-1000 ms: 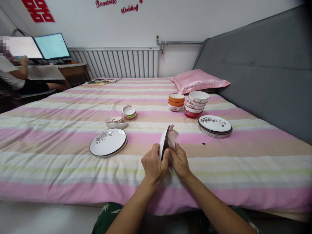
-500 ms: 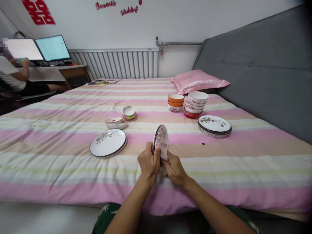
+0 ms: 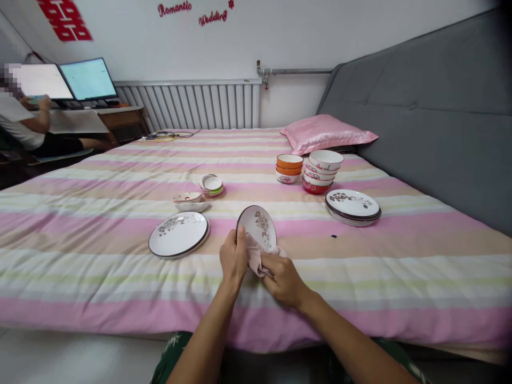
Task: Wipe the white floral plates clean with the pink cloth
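My left hand [image 3: 234, 257] grips the left rim of a white plate [image 3: 256, 224] with a dark edge and a brown flower print. The plate is tilted up above the bed, its printed face towards me. A pale pink cloth [image 3: 256, 258] lies against the plate's lower part, bunched in my right hand [image 3: 284, 277], whose fingers are closed on it. To the left rests an oval plate pile [image 3: 180, 234] with the same print. On the right is a stack of similar plates [image 3: 353, 205].
Small dishes [image 3: 212, 184] and boat-shaped dishes [image 3: 190, 202] sit at middle left. Orange bowls [image 3: 289, 162] and white-and-red bowls [image 3: 322, 173] are stacked before a pink pillow [image 3: 326, 133]. Cables [image 3: 170, 135] lie at the bed's far edge. A person [image 3: 24, 122] sits by monitors at left.
The plate has turned from nearly edge-on to show its printed face. My left hand has shifted slightly left, and the cloth now sits lower on the plate with my right hand.
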### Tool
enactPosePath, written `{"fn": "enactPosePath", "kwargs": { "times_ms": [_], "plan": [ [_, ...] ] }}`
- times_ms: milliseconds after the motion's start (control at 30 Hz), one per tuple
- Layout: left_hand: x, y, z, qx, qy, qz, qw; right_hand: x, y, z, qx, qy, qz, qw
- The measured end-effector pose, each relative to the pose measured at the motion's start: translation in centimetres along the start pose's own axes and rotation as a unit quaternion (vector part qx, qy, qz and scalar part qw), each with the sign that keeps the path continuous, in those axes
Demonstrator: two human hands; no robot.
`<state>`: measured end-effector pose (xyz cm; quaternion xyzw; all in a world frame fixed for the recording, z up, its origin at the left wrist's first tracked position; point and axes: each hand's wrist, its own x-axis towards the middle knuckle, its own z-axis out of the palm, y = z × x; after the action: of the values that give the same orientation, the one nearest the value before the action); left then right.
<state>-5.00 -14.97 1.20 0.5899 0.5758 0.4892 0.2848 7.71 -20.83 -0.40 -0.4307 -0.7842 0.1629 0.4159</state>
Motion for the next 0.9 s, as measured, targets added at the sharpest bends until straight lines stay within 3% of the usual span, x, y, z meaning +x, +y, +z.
{"fn": "enactPosePath", "kwargs": {
  "times_ms": [167, 433, 733, 900],
  "plan": [
    [0.8, -0.8, -0.1, -0.038, 0.0, -0.039, 0.999, 0.0, 0.3, -0.1, -0.093, -0.016, 0.016, 0.995],
    [0.8, -0.8, 0.1, -0.076, 0.005, -0.04, 0.996, 0.0, 0.6, -0.2, -0.221, -0.03, 0.039, 0.974],
    [1.0, -0.4, -0.4, -0.109, 0.052, -0.051, 0.991, -0.1, 1.4, -0.2, -0.258, -0.005, 0.061, 0.964],
    [1.7, -0.3, -0.9, -0.163, 0.099, -0.084, 0.978, 0.2, 1.6, -1.2, -0.238, 0.01, 0.133, 0.962]
  ]
}}
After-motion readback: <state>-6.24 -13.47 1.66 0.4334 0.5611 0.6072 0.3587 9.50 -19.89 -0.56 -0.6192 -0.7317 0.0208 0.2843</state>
